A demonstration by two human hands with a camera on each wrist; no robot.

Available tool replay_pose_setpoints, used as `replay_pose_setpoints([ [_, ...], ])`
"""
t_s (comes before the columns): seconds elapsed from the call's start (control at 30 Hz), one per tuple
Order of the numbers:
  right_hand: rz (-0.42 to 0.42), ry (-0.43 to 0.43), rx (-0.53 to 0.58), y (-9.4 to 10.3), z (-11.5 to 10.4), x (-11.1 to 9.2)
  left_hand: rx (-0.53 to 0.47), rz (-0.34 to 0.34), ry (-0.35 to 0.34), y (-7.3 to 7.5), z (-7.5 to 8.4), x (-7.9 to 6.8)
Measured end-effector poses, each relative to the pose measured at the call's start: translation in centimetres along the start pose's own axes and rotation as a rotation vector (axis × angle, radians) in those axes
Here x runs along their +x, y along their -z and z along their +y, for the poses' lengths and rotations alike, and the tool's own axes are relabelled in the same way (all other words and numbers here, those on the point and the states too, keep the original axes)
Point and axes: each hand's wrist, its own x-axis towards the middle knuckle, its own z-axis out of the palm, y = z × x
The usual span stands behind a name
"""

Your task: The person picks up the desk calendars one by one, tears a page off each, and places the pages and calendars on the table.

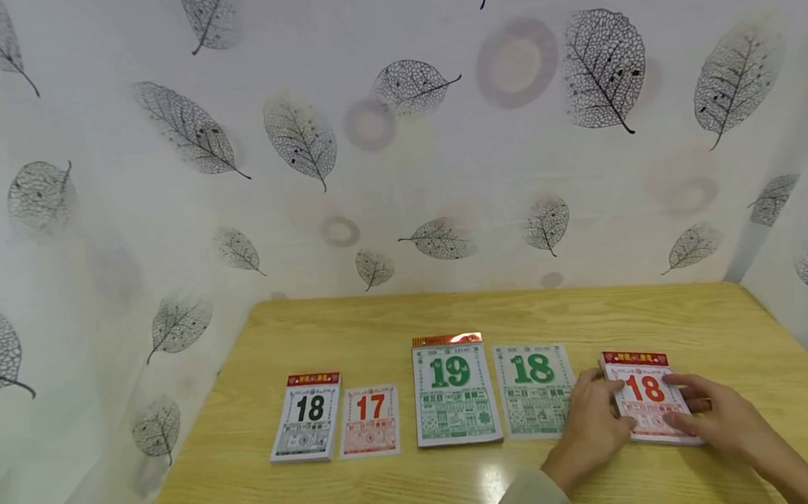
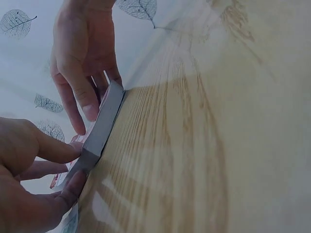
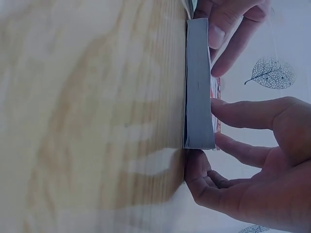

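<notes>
- "red number 18 pad (image 1: 647,405); where is it?"
- "on the right side of the wood table (image 1: 366,496); the left hand (image 1: 590,426) pinches its left edge, the right hand (image 1: 725,415) grips its right edge;"
- "what's around it?"
- "wood shows in front and out to the table's right edge; the green 18 sheet (image 1: 531,384) lies just left, partly hidden by the left hand; the green 19 pad (image 1: 455,394) sits past that;"

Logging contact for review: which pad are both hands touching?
The red 18 pad, rightmost; the black 18 pad and green 19 pad lie untouched.
</notes>
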Motion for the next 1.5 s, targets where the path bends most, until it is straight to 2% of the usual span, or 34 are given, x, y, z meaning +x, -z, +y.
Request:
replay_pose_setpoints([
  [0.17, 0.034, 0.003, 0.024, -0.1, 0.0, -0.1, -0.057, 0.019, 0.08, 0.0, 0.4, -0.2],
  [0.3, 0.059, -0.027, 0.034, -0.2, 0.1, -0.3, -0.092, 0.037, 0.139, 0.0, 0.8, -0.4],
  [0.57, 0.057, -0.07, 0.061, -0.1, 0.5, -0.8, -0.106, 0.067, 0.099, -0.1, 1.0, -0.5],
  [0.67, 0.051, -0.096, 0.082, -0.1, 0.6, -1.0, -0.142, 0.069, 0.112, -0.2, 1.0, -0.6],
  [0.83, 0.106, -0.037, 0.115, -0.3, 0.8, -1.2, -0.176, 0.053, 0.134, -0.2, 1.0, -0.2],
  [0.93, 0.134, -0.002, 0.141, -0.3, 0.9, -1.3, -0.165, 0.041, 0.11, -0.1, 1.0, -0.1],
  [1.13, 0.152, -0.029, 0.211, 0.1, 1.0, -1.5, -0.137, 0.034, 0.024, -0.1, 0.8, -0.2],
  [1.33, 0.184, -0.045, 0.284, 0.3, 0.3, -2.0, -0.246, 0.019, -0.002, 0.1, 0.5, -0.1],
  [1.5, 0.243, 0.028, 0.35, -0.1, -0.3, -2.1, -0.361, 0.048, -0.051, 0.5, 0.0, 0.0],
])
